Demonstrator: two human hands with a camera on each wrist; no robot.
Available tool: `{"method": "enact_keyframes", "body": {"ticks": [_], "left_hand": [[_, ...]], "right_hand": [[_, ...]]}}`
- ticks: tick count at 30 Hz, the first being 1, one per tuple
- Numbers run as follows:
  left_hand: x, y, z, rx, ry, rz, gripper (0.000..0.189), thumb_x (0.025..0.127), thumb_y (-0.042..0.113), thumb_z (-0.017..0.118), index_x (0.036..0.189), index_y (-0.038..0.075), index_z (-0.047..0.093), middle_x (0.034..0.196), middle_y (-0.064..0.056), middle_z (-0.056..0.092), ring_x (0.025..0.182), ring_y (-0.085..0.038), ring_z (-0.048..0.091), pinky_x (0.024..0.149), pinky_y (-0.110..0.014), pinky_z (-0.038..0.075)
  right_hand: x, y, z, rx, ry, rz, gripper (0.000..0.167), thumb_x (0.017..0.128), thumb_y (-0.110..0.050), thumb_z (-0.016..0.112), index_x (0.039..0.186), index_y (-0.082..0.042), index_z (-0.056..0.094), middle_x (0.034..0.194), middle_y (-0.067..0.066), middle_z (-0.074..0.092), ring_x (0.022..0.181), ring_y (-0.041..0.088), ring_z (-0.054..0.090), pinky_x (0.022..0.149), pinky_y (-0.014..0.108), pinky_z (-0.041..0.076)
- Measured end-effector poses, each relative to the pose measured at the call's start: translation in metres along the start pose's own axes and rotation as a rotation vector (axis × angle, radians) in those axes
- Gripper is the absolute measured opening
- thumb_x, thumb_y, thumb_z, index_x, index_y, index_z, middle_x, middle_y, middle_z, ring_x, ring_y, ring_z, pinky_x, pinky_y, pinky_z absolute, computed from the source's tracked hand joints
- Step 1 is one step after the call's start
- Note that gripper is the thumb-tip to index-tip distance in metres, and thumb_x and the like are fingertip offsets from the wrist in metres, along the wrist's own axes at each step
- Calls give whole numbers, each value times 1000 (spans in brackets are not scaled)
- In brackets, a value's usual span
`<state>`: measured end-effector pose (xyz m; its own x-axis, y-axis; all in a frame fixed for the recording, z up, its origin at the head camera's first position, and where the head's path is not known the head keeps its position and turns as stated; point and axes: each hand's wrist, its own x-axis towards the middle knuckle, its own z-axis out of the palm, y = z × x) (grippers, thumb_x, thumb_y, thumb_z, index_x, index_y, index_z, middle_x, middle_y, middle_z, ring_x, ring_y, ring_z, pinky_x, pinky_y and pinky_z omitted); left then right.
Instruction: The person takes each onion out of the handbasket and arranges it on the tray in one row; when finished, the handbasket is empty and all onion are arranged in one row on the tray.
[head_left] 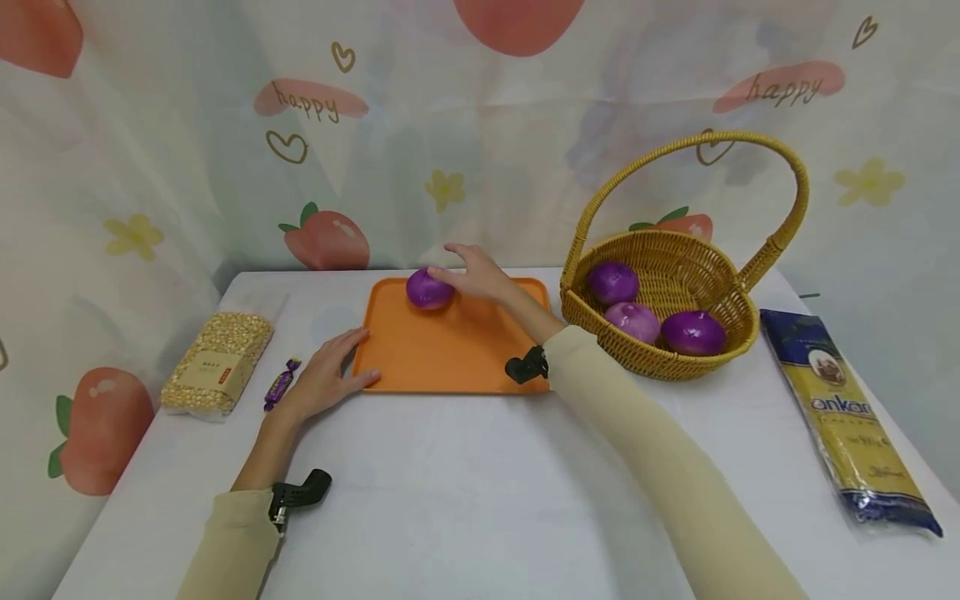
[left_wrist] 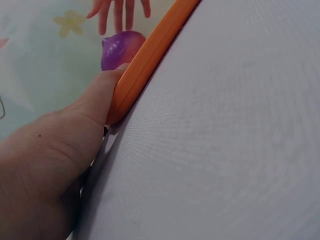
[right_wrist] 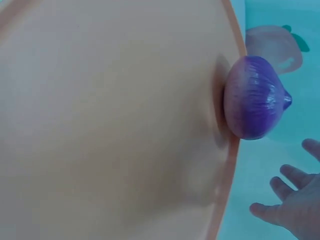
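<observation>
Head: onion [head_left: 426, 291] beside right hand [head_left: 477, 276]

The white worktop [head_left: 420, 500] carries, from left to right, a clear bag of yellow kernels [head_left: 217, 362], a purple-wrapped sweet [head_left: 282, 385], an orange tray [head_left: 450, 358], a handled wicker basket [head_left: 660, 367] and a blue-and-gold packet [head_left: 847, 417] near its right edge.

Purple onions [head_left: 430, 289]: four are counted, three right of centre
Orange tray [head_left: 442, 354]: one is seen
Wicker basket [head_left: 667, 260]: one is seen
Wrapped candy [head_left: 281, 386]: one is seen
Filled packets [head_left: 847, 417]: two are counted
Wrist cameras [head_left: 531, 365]: two are worn
</observation>
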<state>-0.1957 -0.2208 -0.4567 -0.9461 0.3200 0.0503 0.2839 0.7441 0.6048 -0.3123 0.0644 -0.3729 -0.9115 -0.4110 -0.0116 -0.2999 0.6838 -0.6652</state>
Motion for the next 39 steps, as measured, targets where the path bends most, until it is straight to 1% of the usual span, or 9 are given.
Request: {"method": "enact_keyframes", "body": {"ticks": [5, 12, 15, 20, 23, 28, 34, 39], "left_hand": [[0, 0, 0, -2, 2, 9, 79, 87, 41, 70, 150, 10, 34, 156, -18, 32, 145, -39, 27, 118, -60, 22], [-1, -1, 0, 3, 1, 4, 78, 87, 40, 70, 150, 9, 34, 157, -18, 32, 145, -39, 27, 118, -59, 22], [-2, -1, 0, 5, -3, -2, 79, 87, 42, 70, 150, 10, 34, 157, -18, 32, 145, -39, 26, 118, -60, 22], [-1, -2, 0, 11, 2, -1, 79, 87, 42, 70, 150, 10, 34, 157, -19, 32, 145, -39, 26, 118, -60, 22], [-1, -1, 0, 5, 6, 3, 79, 87, 41, 70, 150, 10, 35, 156, -19, 32, 145, -39, 27, 118, -60, 22], [1, -1, 0, 7, 12, 16, 78, 87, 39, 70, 150, 9, 35, 156, -19, 32, 145, -40, 27, 118, -60, 22], [1, -1, -1, 12, 16, 17, 78, 87, 39, 70, 150, 9, 35, 156, -19, 33, 145, -40, 27, 118, -60, 22], [1, -1, 0, 8, 4, 5, 78, 87, 40, 70, 150, 10, 34, 156, -18, 33, 145, -39, 27, 118, -60, 23]], "right_hand": [[-1, -1, -6, -18, -13, -13, 71, 96, -45, 52, 152, -6, 30, 157, 16, 31, 147, 31, 26, 123, 44, 22], [-7, 2, -8, 6, -22, -23, 75, 95, -49, 52, 153, -8, 27, 159, 13, 28, 148, 29, 24, 123, 46, 21], [-11, 3, -10, 7, -39, -30, 76, 95, -49, 52, 153, -8, 27, 160, 11, 27, 149, 29, 22, 123, 47, 20], [-16, 1, -15, -27, -74, -48, 76, 95, -48, 53, 153, -8, 27, 161, 11, 26, 150, 28, 20, 124, 45, 18], [-20, 0, -17, -56, -84, -67, 74, 95, -47, 53, 153, -8, 28, 161, 13, 24, 150, 29, 20, 124, 45, 18], [-29, -3, -21, -73, -108, -88, 72, 95, -45, 54, 152, -9, 30, 162, 16, 21, 151, 30, 17, 124, 47, 17], [-39, -5, -26, -52, -127, -104, 70, 95, -43, 55, 152, -10, 31, 161, 15, 23, 151, 30, 17, 123, 51, 17], [-48, -6, -31, -52, -134, -115, 71, 94, -41, 58, 151, -9, 32, 160, 13, 27, 150, 30, 21, 123, 50, 20]]}}
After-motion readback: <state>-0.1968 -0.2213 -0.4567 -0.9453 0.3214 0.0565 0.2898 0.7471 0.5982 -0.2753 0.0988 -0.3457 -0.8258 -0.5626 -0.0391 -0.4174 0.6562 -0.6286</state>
